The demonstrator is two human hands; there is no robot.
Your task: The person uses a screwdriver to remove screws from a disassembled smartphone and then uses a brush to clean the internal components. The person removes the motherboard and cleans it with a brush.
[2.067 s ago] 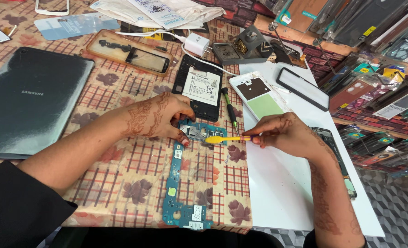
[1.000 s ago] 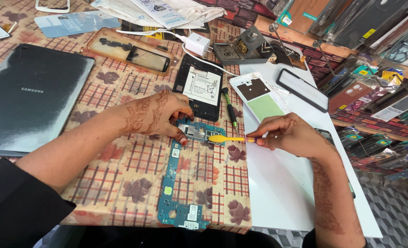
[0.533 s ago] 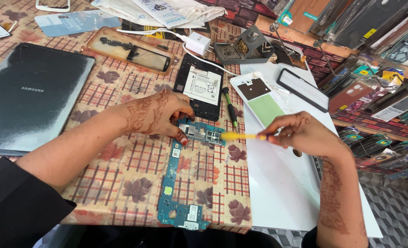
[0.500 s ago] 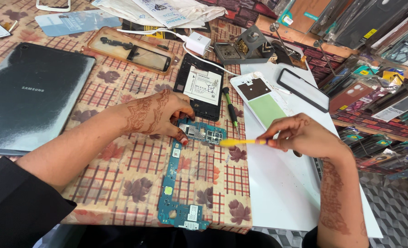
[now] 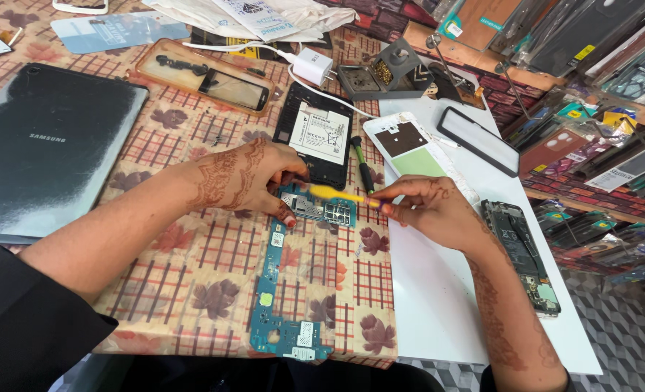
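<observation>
A long blue-green circuit board (image 5: 282, 290) lies on the checked tablecloth, running from the table's near edge up to my hands. My left hand (image 5: 246, 178) presses its fingertips on the board's upper end, beside the metal shields (image 5: 326, 212). My right hand (image 5: 428, 210) pinches a thin yellow tool (image 5: 333, 194), whose tip rests over the board's top near my left fingers. Both hands carry henna patterns.
An open black phone body with a battery (image 5: 315, 138) lies just beyond the board. A screwdriver (image 5: 364, 170), a white phone frame (image 5: 417, 149), a dark tablet (image 5: 43, 149), a charger (image 5: 311, 67) and a white mat (image 5: 446, 305) with more phone parts surround the hands.
My right hand drew back to the right with the yellow tool, then came in again; the tool's tip now lies further left over the board's top. My left hand stayed put.
</observation>
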